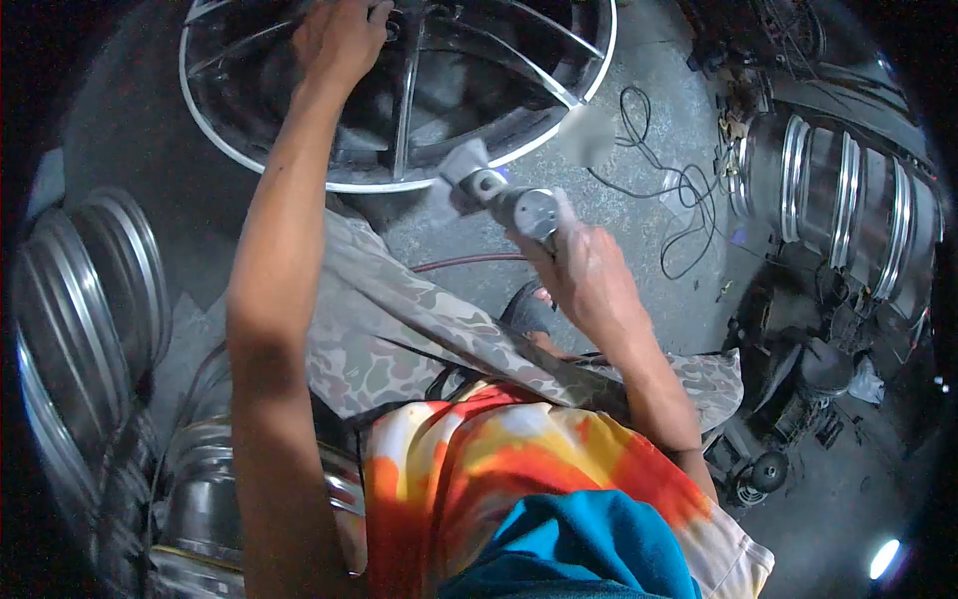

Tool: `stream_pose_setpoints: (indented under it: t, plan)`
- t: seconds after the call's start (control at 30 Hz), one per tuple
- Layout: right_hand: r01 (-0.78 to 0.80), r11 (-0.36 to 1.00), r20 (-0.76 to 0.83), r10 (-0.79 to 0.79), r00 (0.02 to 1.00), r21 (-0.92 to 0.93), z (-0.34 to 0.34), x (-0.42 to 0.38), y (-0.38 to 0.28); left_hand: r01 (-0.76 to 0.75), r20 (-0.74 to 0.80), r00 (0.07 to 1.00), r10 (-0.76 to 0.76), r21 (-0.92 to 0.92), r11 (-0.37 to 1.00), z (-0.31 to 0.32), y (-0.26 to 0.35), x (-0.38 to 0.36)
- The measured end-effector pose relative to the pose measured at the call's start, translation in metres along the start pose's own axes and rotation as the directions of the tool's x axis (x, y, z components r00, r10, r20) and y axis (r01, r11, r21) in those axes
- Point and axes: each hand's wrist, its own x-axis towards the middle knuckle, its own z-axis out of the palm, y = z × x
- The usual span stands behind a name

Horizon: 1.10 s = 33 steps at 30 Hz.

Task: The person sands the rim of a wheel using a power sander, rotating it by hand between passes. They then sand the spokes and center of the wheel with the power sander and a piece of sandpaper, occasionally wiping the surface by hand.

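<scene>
A large spoked wheel rim [404, 120] with a bright metal edge fills the top of the view. My left hand [342, 45] is on its spokes close to the hub, fingers curled there and partly cut off by the top of the view. In my right hand [589, 275] is a handheld power tool [529, 212] with a round grey metal head, held just outside the rim's near edge. A pale, blurred pad [459, 170] at its front end overlaps that edge in this view.
Shiny wheel rims [843, 200] lie in a row at right; more rims [85, 299] stand at left. A black cable [654, 165] loops over the floor, and a red hose [469, 263] passes behind the tool. Dark machine parts [823, 369] sit at lower right.
</scene>
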Motion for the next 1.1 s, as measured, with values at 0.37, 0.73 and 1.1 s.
stream_pose_setpoints:
  t: [0.37, 0.73, 1.1]
  plan:
    - [0.069, 0.995, 0.045, -0.072, 0.996, 0.072, 0.021, 0.002, -0.018, -0.140, 0.034, 0.990, 0.138, 0.077, 0.987, 0.012, -0.021, 0.019]
    - [-0.116, 0.993, -0.094, 0.113, 0.989, -0.030, -0.023, 0.010, 0.063, -0.206, -0.016, 0.978, 0.207, 0.074, 0.976, 0.019, -0.024, 0.019]
    - [-0.217, 0.962, -0.261, 0.169, 0.950, -0.165, -0.063, -0.007, 0.146, -0.239, 0.044, 0.970, 0.238, 0.012, 0.971, -0.022, 0.008, -0.021]
